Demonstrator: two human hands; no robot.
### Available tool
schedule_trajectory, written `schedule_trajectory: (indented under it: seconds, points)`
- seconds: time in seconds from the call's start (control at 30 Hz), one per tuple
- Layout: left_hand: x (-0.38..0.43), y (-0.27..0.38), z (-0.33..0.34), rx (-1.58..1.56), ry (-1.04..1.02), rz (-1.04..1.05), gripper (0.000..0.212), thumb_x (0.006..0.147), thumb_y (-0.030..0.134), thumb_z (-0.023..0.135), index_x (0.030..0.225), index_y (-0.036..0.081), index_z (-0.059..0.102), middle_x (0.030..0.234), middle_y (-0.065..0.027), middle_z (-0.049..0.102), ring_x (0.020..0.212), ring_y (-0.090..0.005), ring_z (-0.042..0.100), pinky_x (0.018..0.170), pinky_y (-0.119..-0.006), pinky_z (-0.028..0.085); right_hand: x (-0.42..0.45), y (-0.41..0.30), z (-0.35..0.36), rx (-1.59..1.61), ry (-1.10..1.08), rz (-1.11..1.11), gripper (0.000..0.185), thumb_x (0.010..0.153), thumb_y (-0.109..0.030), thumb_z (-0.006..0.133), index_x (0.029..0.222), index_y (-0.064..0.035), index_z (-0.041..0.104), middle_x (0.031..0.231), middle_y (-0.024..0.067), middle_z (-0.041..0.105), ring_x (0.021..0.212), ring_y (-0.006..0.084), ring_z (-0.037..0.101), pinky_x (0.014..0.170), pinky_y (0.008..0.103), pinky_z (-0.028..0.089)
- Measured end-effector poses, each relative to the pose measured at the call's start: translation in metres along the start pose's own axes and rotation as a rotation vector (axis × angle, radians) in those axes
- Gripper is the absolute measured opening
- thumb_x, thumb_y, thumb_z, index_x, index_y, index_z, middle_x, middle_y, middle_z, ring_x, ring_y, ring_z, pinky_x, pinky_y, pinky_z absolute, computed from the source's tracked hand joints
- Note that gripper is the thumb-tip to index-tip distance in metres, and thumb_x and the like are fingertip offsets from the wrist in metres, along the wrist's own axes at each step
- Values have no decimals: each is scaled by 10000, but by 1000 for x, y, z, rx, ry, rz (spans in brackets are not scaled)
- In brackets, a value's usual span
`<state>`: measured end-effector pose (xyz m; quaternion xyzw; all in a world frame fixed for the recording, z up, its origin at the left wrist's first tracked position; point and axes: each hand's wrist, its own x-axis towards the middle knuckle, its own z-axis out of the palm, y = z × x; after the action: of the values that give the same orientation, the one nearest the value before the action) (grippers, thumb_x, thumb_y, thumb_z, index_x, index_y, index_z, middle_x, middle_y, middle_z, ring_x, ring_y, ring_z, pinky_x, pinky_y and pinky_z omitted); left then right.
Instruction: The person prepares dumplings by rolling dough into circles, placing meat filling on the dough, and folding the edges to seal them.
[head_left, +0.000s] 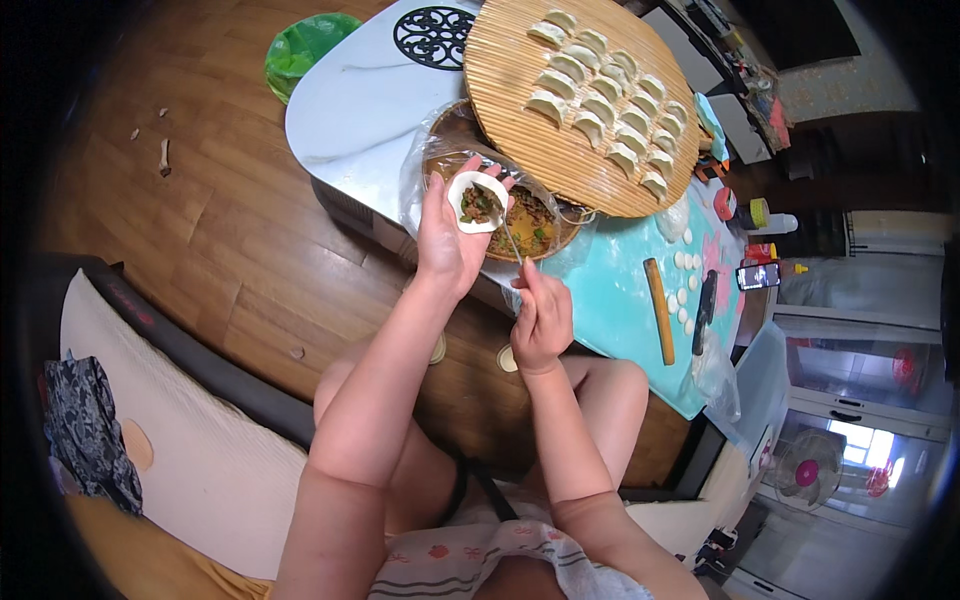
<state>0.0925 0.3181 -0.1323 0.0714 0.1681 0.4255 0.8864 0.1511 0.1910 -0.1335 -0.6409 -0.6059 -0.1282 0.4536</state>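
Note:
On the open palm of my left hand lies a round dumpling wrapper with a mound of chopped filling in its middle. My right hand grips the handle of a thin metal utensil, whose far end reaches the filling; its tip is hidden there. Beneath both hands stands a bowl lined with clear plastic, holding more meat and green filling. Part of the bowl is covered by a round slatted tray, which carries rows of folded dumplings.
A turquoise mat to the right bears a wooden rolling pin, several small dough pieces and a black-handled knife. Beyond it stands a phone. A black trivet lies on the white table, near a green-lined bin.

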Motion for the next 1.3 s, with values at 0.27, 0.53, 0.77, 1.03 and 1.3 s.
schedule_trajectory:
  seconds: [0.27, 0.53, 0.77, 1.03, 1.3]
  points:
    - [2, -1, -1, -19, -14, -6, 575, 974, 409, 182, 1325, -18, 337, 1295, -216, 412, 1194, -352, 432, 991, -433, 386, -4, -2, 2, 45, 90, 80, 237, 908, -76, 506, 1070, 78, 584, 855, 157, 600, 682, 223, 571, 619, 298, 488]
    - [3, 1, -1, -9, -11, 0, 573, 977, 401, 172, 1313, -25, 356, 1288, -213, 417, 1196, -352, 431, 982, -426, 400, -3, -5, -6, 69, 65, 38, 222, 915, -74, 493, 1052, 72, 588, 880, 165, 602, 682, 221, 576, 619, 292, 491]
    - [2, 3, 0, -29, -19, -14, 581, 977, 400, 157, 1319, -33, 341, 1287, -219, 413, 1198, -364, 425, 989, -429, 393, -3, -8, -6, 87, 68, 65, 214, 918, -71, 482, 1015, 86, 589, 855, 169, 610, 678, 225, 576, 613, 293, 484]
    - [4, 11, -4, -10, -27, 35, 585, 972, 400, 152, 1322, -32, 336, 1303, -224, 403, 1213, -377, 410, 1004, -441, 376, -3, -9, -32, -65, 257, 198, 224, 923, -48, 434, 990, 97, 591, 797, 168, 584, 635, 202, 554, 548, 276, 481]
    - [7, 17, -5, -24, -39, 65, 594, 967, 412, 178, 1329, -37, 318, 1316, -228, 385, 1224, -390, 392, 1026, -452, 351, 0, 25, -15, -282, -36, 356, 154, 893, -23, 484, 978, 19, 605, 831, 138, 569, 697, 249, 556, 607, 326, 461]
